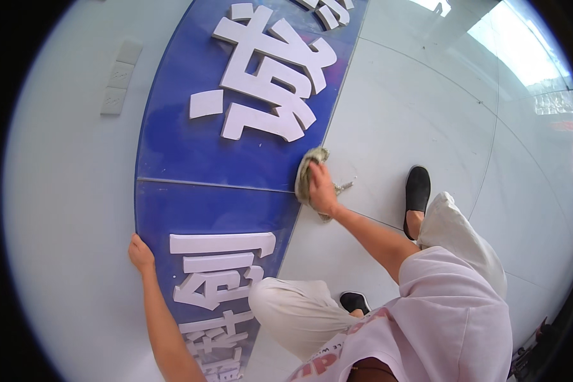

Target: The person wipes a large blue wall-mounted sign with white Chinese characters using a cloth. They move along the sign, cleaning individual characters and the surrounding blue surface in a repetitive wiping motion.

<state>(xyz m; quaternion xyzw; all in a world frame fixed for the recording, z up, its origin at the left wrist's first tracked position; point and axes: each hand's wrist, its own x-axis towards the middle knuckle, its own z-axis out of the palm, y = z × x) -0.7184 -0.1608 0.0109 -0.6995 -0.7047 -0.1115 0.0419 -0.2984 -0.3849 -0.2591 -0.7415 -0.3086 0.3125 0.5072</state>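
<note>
A blue sign board (204, 162) with raised white characters (267, 70) runs from the top of the view down to my lower left. My right hand (323, 189) presses a crumpled, dirty greyish-yellow cloth (304, 175) against the board's right edge, near the seam between two panels. Part of the cloth hangs past that edge, over the tiles. At the board's left edge my left hand (141, 253) has its fingers curled round the rim; the fingertips are partly hidden.
To the left rises a pale wall with several square socket plates (113, 100). Light grey floor tiles (420, 108) spread to the right, with bright reflections at the upper right. My feet in black shoes (417, 188) stand beside the board. Dark objects (531, 356) sit at the lower right rim.
</note>
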